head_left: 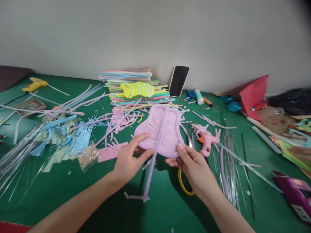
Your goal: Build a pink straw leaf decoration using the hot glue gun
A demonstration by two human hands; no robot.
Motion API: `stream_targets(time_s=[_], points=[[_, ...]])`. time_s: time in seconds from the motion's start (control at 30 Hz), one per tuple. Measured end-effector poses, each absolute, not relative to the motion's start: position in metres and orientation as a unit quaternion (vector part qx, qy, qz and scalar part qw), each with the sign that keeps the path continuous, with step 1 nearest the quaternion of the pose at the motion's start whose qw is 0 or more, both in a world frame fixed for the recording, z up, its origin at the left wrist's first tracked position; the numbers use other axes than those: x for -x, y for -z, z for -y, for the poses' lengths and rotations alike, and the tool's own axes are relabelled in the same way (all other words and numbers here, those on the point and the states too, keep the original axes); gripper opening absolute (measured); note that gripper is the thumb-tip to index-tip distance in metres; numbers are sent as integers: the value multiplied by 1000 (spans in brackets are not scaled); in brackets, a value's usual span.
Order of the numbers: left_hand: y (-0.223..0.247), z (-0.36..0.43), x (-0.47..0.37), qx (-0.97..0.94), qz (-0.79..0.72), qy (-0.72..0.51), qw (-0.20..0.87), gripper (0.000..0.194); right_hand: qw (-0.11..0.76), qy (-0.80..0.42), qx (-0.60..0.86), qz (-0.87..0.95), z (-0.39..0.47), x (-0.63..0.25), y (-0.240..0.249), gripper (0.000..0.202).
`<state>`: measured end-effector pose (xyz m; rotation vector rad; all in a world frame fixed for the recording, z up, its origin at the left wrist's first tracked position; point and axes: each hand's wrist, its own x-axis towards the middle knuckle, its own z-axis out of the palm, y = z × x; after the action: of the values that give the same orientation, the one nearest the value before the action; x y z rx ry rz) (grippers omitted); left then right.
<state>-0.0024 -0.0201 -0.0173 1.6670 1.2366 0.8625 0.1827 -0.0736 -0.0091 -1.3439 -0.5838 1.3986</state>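
Note:
Between my hands is a lilac hand fan made of pipe cleaners, with sheer pleated fabric inside a wavy outline and a rib down its middle. Its twisted handle hangs toward me and ends in a bent piece. My left hand pinches the lower left edge, thumb by the handle's top. On the lower right edge, my right hand grips with the thumb on the front and fingers behind. Scissors with a yellow handle lie partly hidden beneath my right hand. Beyond them is a pink glue gun.
Pipe cleaner bundles are stacked by the wall, beside a leaning phone. Blue and green tassels and a bag of gold beads lie left. A yellow glue gun sits far left, a purple device right.

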Motion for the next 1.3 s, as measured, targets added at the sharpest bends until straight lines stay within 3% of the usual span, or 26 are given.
stream_targets(time_s=[0.2,0.37,0.53,0.63,0.77,0.83,0.93,1.07,1.17,1.3], points=[[18,21,6,-692,-468,-349,424,45,533,-574,566,258,76,-183,4,38],[18,21,11,-715,-421,-347,437,20,538,-563,571,262,76,-189,-1,37],[15,24,8,-686,-423,-363,468,14,533,-557,577,270,77,-189,-2,37],[9,24,6,-617,-416,-388,543,27,534,-555,577,272,78,-189,-2,39],[2,18,6,-463,-400,-401,681,70,523,-534,589,307,73,-192,0,40],[1,14,6,-405,-378,-349,756,60,494,-520,605,345,68,-193,2,40],[1,12,5,-371,-386,-293,792,27,490,-368,668,423,67,-187,2,31],[-2,13,3,-336,-424,-309,782,20,461,-40,684,564,79,-170,-6,29],[-4,14,3,-336,-413,-308,789,24,387,-9,641,663,89,-156,-12,8],[-7,14,4,-353,-409,-308,783,27,367,11,636,679,88,-147,-12,5]])
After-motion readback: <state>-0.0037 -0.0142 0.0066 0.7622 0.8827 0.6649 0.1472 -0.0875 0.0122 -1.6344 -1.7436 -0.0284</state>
